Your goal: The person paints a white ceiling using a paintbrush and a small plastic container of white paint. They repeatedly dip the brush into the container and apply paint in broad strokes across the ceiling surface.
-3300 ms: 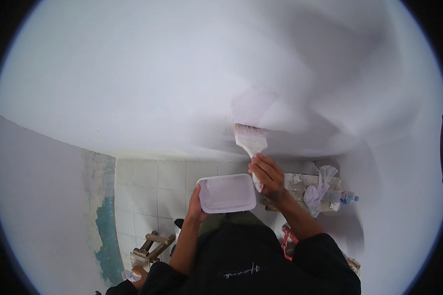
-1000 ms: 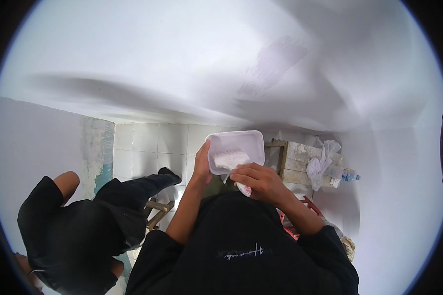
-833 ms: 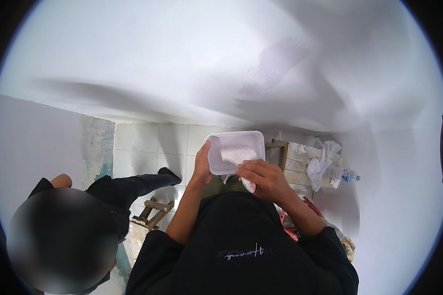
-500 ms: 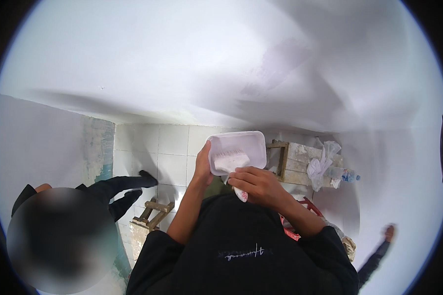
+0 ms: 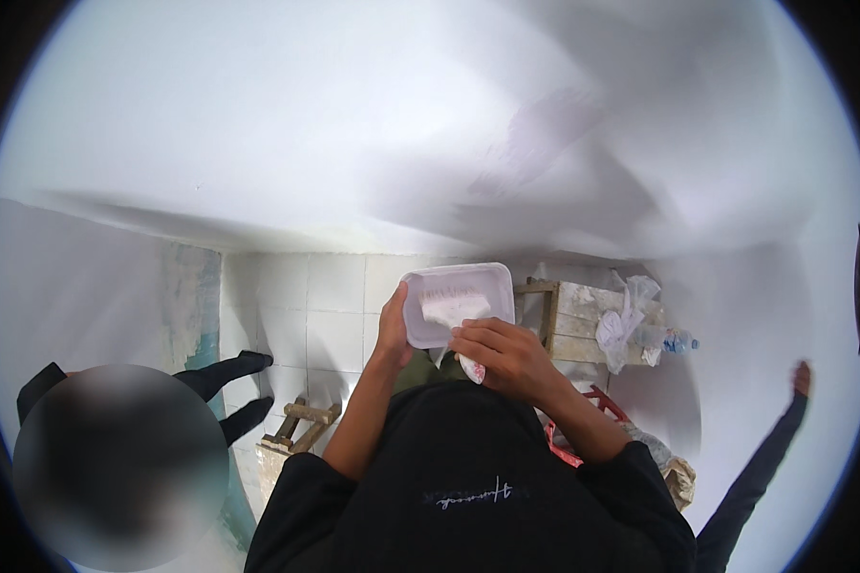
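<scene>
My left hand [image 5: 392, 325] grips the left side of a shallow white plastic tray [image 5: 492, 291] coated with pale lilac paint. In my right hand [image 5: 502, 353] is the handle of a wide white paintbrush [image 5: 454, 307], whose bristles lie inside the tray. Above and beyond the tray is the white wall [image 5: 306, 124], with a faint lilac brushed patch [image 5: 545, 129] right of centre.
A person [image 5: 220, 382] in dark clothes is at left beside a small wooden stool [image 5: 311, 411]. Another dark-sleeved arm [image 5: 764, 458] reaches along the right wall. A wooden bench [image 5: 578, 325] holds a plastic bag [image 5: 621, 325] and bottle [image 5: 678, 341]. Tiled floor [image 5: 325, 286] shows below.
The brush has come off the wall into the tray, which is higher in view. A person has appeared at left, feet shifting leftward. An arm has entered at right and moved upward.
</scene>
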